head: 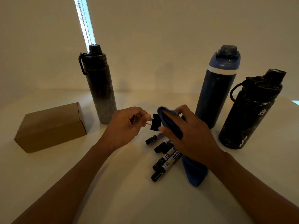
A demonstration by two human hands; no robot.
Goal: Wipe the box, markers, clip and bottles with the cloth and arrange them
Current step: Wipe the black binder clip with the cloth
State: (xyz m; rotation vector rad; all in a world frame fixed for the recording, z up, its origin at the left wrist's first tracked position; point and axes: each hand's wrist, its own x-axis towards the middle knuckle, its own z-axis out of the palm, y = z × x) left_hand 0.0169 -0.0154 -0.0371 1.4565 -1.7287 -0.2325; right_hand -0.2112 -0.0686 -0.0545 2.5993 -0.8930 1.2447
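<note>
My left hand [127, 126] pinches the wire handles of a black binder clip [155, 122] and holds it above the table. My right hand [186, 131] grips a blue cloth [194, 172] and presses its upper fold against the clip's right side; the cloth's tail hangs down to the table. Several black markers [165, 160] with white labels lie side by side below the hands, partly hidden by my right hand. A brown cardboard box [51, 126] sits at the left. Three speckled bottles stand behind: a black one [100, 88], a blue-lidded one [215, 91] and a black flask [249, 113].
Everything rests on a pale table [113, 183] against a plain wall. A narrow bright window strip [85, 21] with a bead cord runs up behind the left bottle.
</note>
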